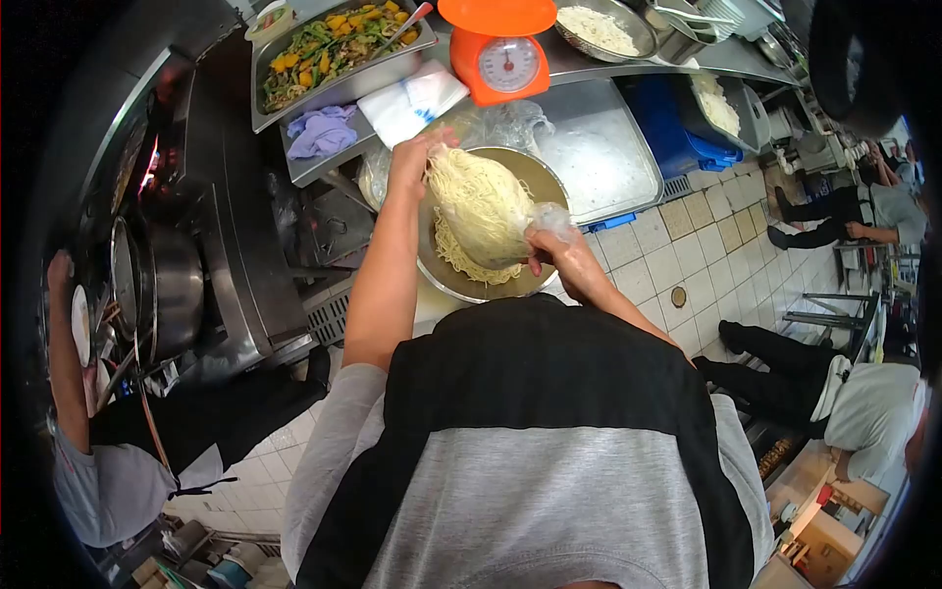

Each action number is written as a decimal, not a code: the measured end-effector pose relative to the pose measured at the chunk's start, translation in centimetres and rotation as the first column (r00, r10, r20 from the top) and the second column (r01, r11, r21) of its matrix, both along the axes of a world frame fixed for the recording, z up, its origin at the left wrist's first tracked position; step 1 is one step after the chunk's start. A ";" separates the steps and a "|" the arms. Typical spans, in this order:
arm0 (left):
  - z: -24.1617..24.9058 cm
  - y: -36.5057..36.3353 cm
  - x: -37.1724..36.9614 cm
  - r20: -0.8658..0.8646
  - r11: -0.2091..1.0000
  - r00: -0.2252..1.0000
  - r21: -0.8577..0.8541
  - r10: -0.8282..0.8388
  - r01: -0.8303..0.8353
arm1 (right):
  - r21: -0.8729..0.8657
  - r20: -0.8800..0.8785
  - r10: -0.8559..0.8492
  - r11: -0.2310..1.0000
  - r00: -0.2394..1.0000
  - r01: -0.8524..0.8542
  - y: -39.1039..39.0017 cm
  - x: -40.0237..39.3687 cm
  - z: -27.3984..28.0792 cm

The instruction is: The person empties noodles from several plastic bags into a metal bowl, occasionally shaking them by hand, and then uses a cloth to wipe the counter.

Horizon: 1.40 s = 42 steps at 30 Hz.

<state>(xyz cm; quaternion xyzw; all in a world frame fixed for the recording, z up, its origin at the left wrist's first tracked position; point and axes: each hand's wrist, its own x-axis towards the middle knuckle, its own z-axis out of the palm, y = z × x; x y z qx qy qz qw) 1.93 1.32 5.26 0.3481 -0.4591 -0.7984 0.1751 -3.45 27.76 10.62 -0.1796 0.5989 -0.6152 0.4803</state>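
Note:
A clear plastic bag of noodles [483,204] is held tilted over a large metal bowl [538,175]. My left hand [422,162] is closed on its upper left end. My right hand [561,257] grips the bunched plastic at its lower right end. Loose pale yellow noodles [453,257] lie in the bowl under the bag. More crumpled clear plastic [520,120] is just behind the bowl.
Behind are an orange scale [505,69], a tray of mixed vegetables [334,54], a purple cloth [322,133] and a metal tray [599,147]. A large pot [172,290] stands at left, near a co-worker's arm [67,363]. Other people [868,412] are at right.

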 end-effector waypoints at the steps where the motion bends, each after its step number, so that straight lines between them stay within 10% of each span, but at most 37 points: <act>1: -0.8 -0.1 0.2 0.002 1.000 1.000 -0.001 0.011 -0.011 | 0.003 0.020 -0.011 1.000 1.000 0.011 0.2 -0.1 0.1; 5: -1.6 0.1 0.3 -0.013 0.989 1.000 0.149 0.023 -0.021 | -0.015 0.157 -0.218 0.975 0.963 0.223 0.7 -1.9 -0.7; 10: 2.0 0.1 2.3 -0.178 0.980 0.972 0.094 -0.156 0.174 | -0.108 -0.199 -0.203 0.977 0.959 0.184 -0.1 -3.7 2.5; 12: 1.7 -0.5 3.3 -0.241 0.966 0.937 -0.012 -0.254 0.259 | -0.150 -0.863 -0.123 0.989 0.490 -0.016 -0.3 -2.3 3.6; 15: -1.6 -1.0 4.9 0.176 0.908 0.921 -0.184 -0.347 0.378 | 0.042 -0.996 0.014 0.941 -0.086 -0.335 -0.5 -0.8 -0.3; 18: -5.4 1.2 5.7 0.594 0.667 0.702 -0.341 -0.394 0.663 | 0.457 -0.876 0.468 0.734 -0.113 -0.503 -0.9 -0.6 -7.1; 19: -6.0 1.8 5.8 0.701 0.482 0.626 -0.441 -0.342 0.757 | 0.458 -0.877 0.467 0.737 -0.115 -0.497 -0.8 -0.9 -7.4; 23: -6.0 3.7 5.9 0.659 0.541 0.699 -0.493 -0.279 0.681 | 0.402 -0.867 0.498 0.704 0.003 -0.585 -0.6 -2.4 -5.9; 25: -5.9 4.0 6.0 0.606 0.474 0.764 -0.617 -0.222 0.628 | 0.479 -0.580 0.720 0.679 0.380 -0.556 -0.6 -3.6 -2.6; 27: -6.4 3.9 6.2 0.587 0.464 0.769 -0.623 -0.254 0.629 | 0.430 -0.595 0.664 0.739 0.453 -0.519 -1.4 -6.3 -3.9; 29: -5.1 4.0 5.9 0.535 0.448 0.789 -0.651 -0.301 0.612 | 0.309 -0.636 0.224 0.951 0.739 -0.022 -2.9 -8.7 -6.8; 31: -5.1 4.4 6.1 0.462 0.468 0.828 -0.683 -0.317 0.560 | 0.190 -0.683 0.101 0.981 0.723 0.042 -5.8 -10.2 -12.4; 33: -5.5 4.8 6.4 0.429 0.509 0.824 -0.649 -0.370 0.566 | 0.354 -0.227 0.172 0.931 0.959 -0.084 -7.9 -9.0 -8.3; 36: -1.9 7.4 6.9 0.661 0.293 0.725 -0.666 -0.195 0.686 | 0.279 -0.238 0.126 0.959 0.963 -0.056 -10.2 -8.4 -11.7; 42: -2.7 8.5 8.3 0.595 0.295 0.777 -0.720 -0.203 0.628 | 0.204 -0.686 0.179 0.978 0.705 -0.050 -9.2 -6.8 -9.6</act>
